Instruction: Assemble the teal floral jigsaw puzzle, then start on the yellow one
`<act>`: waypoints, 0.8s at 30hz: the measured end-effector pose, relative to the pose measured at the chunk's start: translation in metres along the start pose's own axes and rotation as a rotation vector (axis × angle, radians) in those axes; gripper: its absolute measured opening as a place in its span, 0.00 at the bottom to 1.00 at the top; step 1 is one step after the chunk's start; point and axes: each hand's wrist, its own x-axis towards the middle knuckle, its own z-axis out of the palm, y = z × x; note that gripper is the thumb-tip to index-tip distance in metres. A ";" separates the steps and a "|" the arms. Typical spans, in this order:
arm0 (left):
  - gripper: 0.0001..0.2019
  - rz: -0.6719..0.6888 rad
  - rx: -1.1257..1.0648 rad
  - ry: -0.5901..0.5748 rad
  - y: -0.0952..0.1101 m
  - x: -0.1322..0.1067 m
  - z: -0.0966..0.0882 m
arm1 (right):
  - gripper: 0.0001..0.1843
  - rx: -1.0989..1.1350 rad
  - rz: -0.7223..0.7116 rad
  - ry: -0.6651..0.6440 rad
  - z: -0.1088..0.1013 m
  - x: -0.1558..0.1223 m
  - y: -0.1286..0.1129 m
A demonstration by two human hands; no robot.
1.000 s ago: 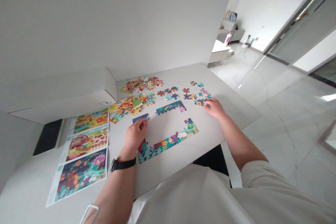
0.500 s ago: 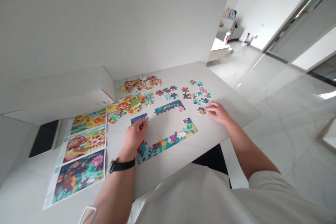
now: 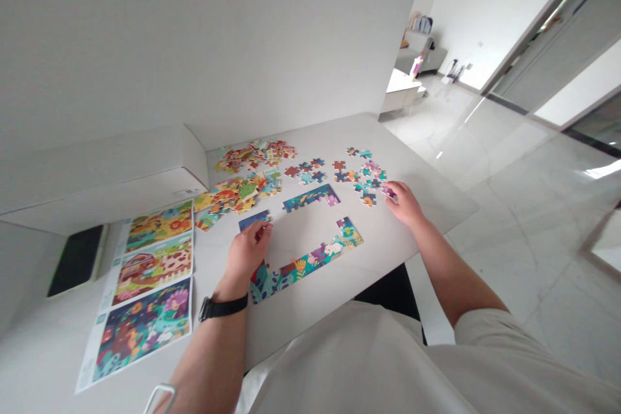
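Note:
A jigsaw puzzle's partly joined border lies on the table: a bottom strip [image 3: 301, 266] with plants and a white rabbit, a dark blue top strip [image 3: 310, 198], and a blue left corner [image 3: 257, 218]. Over the left side rests my left hand [image 3: 250, 246], fingers curled in and closed; whatever they may hold is hidden. My right hand [image 3: 405, 204] pinches a purple puzzle piece [image 3: 388, 191] at the right edge of a loose cluster [image 3: 371, 171]. Just left of those fingertips lies a dark piece with an orange shape [image 3: 369, 199].
Two heaps of mixed pieces, one red and yellow [image 3: 257, 154] and one yellow and green [image 3: 240, 194], lie toward the back left. A small group [image 3: 306, 171] sits between. At left are a printed picture sheet [image 3: 145, 291], a phone [image 3: 77, 260] and a white box [image 3: 101, 171].
My right hand has moved off the orange-marked piece, slightly up and right, and now grips a purple piece. My left hand stays in place. The view shifts slightly.

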 end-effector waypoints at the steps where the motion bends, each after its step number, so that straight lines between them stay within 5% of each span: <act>1: 0.19 0.000 -0.003 0.000 0.000 0.000 0.000 | 0.27 -0.034 0.024 0.013 -0.001 0.000 0.002; 6: 0.20 -0.005 -0.002 -0.002 0.003 0.000 -0.001 | 0.26 -0.174 0.157 0.003 -0.003 -0.005 0.006; 15: 0.20 0.005 -0.018 -0.023 0.003 0.001 -0.002 | 0.23 -0.057 0.034 -0.071 -0.009 -0.013 0.002; 24: 0.20 0.017 -0.019 -0.012 0.003 0.000 -0.001 | 0.22 -0.220 0.186 -0.044 -0.002 -0.005 0.007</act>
